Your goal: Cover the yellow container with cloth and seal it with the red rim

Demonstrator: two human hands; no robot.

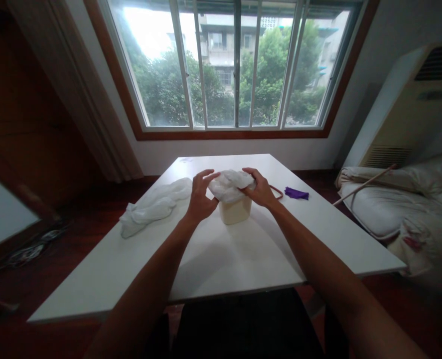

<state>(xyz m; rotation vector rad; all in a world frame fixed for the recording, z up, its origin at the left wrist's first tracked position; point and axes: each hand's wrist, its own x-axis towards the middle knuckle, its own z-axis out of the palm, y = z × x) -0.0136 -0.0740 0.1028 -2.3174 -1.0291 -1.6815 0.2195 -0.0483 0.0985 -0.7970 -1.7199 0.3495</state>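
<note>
A crumpled white plastic bag [231, 183] is bunched over the top of a cream-coloured container [235, 212] standing on the table. My left hand [202, 195] curves around the bag's left side, fingers above and thumb below, gripping its edge. On the opposite side my right hand [258, 188] grips the bag between thumb and fingers. The container's rim is hidden under the bag. Just behind my right hand, part of a brownish handle-like loop [278, 192] shows; whether it joins the container I cannot tell.
On the white table [340, 244], another heap of white plastic [157, 204] lies to the left. A purple cloth [296, 193] lies on the right side. Beyond the table's right edge are a stick [366, 184] and covered furniture [411, 204]. A window [235, 65] is ahead.
</note>
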